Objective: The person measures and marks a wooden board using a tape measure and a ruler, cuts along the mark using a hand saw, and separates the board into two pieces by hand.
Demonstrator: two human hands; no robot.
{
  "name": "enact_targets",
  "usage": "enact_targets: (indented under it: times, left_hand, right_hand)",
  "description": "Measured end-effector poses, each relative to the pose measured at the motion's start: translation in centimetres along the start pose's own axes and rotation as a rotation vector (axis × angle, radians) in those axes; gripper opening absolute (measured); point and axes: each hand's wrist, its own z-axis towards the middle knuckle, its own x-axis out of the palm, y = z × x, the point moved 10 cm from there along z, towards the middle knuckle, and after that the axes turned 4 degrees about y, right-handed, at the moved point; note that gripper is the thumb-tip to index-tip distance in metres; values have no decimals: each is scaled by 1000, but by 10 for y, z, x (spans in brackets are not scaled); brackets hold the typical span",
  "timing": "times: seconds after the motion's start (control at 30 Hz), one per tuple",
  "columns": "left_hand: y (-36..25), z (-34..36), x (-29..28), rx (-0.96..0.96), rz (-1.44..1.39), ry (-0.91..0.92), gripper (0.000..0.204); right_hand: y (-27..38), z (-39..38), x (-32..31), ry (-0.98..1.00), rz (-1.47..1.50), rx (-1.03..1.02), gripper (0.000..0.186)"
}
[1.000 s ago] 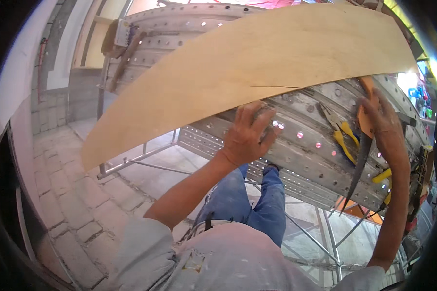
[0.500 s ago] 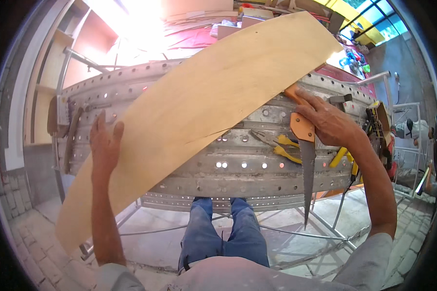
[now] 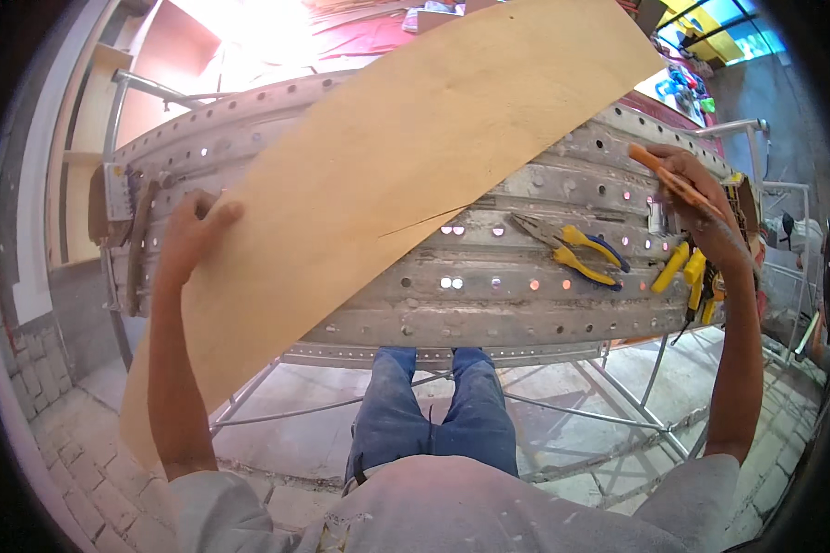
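Note:
A long, thin wooden board (image 3: 415, 138) lies slantwise over the perforated metal platform, from lower left to upper right. A dark split runs inward from its near edge by the middle. At the board's left edge, my left hand (image 3: 194, 235) is closed on it, the thumb over its face. My right hand (image 3: 696, 189) is raised above the platform's right end, wrapped around the orange handle of a handsaw (image 3: 647, 158). The saw's blade is mostly hidden along my forearm. Between board and right hand lie pliers (image 3: 567, 251) with yellow and blue handles, jaws toward the board.
The metal platform (image 3: 489, 313) is ridged, full of holes, and stands on tubular scaffolding (image 3: 650, 369). Yellow-handled tools (image 3: 687, 272) lie at its right end. A worn wooden strip (image 3: 141, 244) is at the left end. Tiled floor (image 3: 101, 498) shows below; clutter lies beyond the platform.
My right hand has lifted the saw away to the right, and its blade no longer hangs over the platform's near edge. My left hand's fingers have curled at the board's edge.

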Motion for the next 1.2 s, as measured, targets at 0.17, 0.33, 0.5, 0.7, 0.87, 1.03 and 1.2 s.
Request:
enact_targets:
  times: [0.17,0.33,0.5,0.7,0.87,1.03,1.2]
  left_hand:
    - [-19,-22,-21,41,-62,97,44]
    - [-19,-54,-98,58,-199,6,42]
    - [-24,-60,-157,0,-55,-137,44]
    - [-47,-63,-135,119,-197,-149,45]
    - [-61,-59,-112,345,247,-257,44]
    - [-108,-79,-86,149,161,-299,46]
    - [-123,-124,-86,209,359,-471,57]
  right_hand:
    - [-25,-87,-26,-261,84,277,29]
    - [-14,-155,-5,-346,514,472,23]
    - [7,-169,45,-258,356,515,24]
    - [44,-153,107,-117,576,549,36]
    - [62,-148,128,-299,660,470,43]
    - [158,-104,185,-205,1219,-63,61]
    - [249,-63,208,-144,1082,-315,55]
